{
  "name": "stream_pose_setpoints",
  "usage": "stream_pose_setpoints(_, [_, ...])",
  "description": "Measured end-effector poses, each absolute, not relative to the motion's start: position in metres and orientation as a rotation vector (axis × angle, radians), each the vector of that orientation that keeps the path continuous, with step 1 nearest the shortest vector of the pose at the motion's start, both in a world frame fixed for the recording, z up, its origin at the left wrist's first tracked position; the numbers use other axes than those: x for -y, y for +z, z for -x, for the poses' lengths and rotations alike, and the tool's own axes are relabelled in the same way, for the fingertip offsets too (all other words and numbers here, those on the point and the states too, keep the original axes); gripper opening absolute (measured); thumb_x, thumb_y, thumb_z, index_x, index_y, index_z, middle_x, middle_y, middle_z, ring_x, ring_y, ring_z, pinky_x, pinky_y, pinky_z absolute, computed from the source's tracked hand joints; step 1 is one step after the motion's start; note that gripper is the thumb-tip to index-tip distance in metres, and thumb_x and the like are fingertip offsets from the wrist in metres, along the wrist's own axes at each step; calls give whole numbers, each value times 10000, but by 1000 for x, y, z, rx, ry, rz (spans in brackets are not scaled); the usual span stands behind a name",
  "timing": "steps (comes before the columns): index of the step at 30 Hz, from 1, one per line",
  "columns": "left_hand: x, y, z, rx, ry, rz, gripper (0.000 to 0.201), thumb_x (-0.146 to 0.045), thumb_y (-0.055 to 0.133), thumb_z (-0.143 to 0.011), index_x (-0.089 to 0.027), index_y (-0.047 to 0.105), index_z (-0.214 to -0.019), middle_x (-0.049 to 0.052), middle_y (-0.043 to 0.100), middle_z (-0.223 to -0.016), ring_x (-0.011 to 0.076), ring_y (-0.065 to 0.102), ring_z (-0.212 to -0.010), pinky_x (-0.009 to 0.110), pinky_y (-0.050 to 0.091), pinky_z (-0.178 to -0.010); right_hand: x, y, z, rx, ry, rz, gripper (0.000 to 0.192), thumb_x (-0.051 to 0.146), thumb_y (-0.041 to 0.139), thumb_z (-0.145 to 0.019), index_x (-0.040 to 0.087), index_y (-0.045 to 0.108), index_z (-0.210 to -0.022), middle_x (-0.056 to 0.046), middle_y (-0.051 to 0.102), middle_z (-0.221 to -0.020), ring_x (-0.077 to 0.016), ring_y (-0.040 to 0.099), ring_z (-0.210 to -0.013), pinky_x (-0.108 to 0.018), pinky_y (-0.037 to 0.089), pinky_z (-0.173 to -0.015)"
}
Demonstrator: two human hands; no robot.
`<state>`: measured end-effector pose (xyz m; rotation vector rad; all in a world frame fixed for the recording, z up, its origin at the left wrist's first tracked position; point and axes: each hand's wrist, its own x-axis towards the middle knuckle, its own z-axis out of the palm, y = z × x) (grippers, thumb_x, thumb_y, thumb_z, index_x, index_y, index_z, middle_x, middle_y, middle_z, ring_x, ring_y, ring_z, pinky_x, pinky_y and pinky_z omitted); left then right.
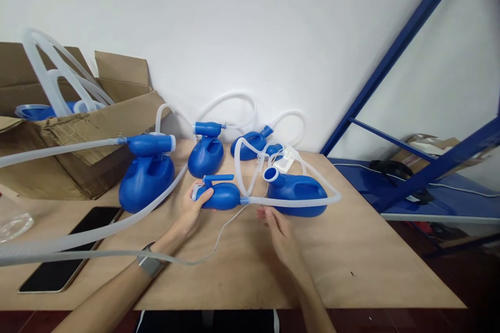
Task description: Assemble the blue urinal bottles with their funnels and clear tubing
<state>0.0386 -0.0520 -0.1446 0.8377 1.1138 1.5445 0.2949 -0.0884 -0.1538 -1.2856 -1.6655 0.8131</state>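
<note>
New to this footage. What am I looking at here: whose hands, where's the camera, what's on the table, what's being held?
There is no machine: a person works with two bare hands, filmed by one camera worn on the head that looks forward and down. The left hand grips a small blue container lying on the wooden table. The right hand hovers open just below the translucent tube plugged into that container, in front of a larger blue jug. Behind stand more blue jugs with hoses, one big one at left. A dark phone lies at left, and a cardboard box holds more tubing. Blue shelving stands at right.
</note>
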Motion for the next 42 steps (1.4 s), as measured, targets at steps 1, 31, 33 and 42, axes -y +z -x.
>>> stream_pose_setpoints(1, [52,-145,-39,-1104,1543,-828,620,-525,916,-568,-186,582,-966,-16,600,-877,167,641,-702,240,548,-476,89,-161,-294,1654,848,1307,485,546,352,-1072,240,686,-1246,-127,748,-1160,-281,701,-1103,-451,588,-937])
stream_pose_setpoints(31, [59,-148,-47,-1173,1517,-907,638,-510,929,-563,-194,564,-981,0,579,-918,178,626,-744,334,644,-536,79,-157,-265,1703,640,1257,391,435,475,-1026,218,679,-772,-63,748,-779,-242,687,-727,-340,516,-699])
stream_pose_setpoints(33, [58,-150,-46,-1167,1506,-899,622,-517,926,-569,-199,556,-954,-11,575,-897,176,635,-727,331,643,-538,78,-155,-262,1740,593,1255,386,394,451,-1033,217,669,-768,-61,744,-770,-234,684,-714,-328,505,-690])
stream_pose_setpoints(42, [59,-141,-46,-1244,1451,-881,627,-557,920,-542,-185,572,-907,-12,576,-864,164,621,-693,297,619,-509,70,-160,-267,1898,512,1206,352,303,442,-1024,218,680,-780,-60,765,-789,-231,702,-734,-316,477,-692])
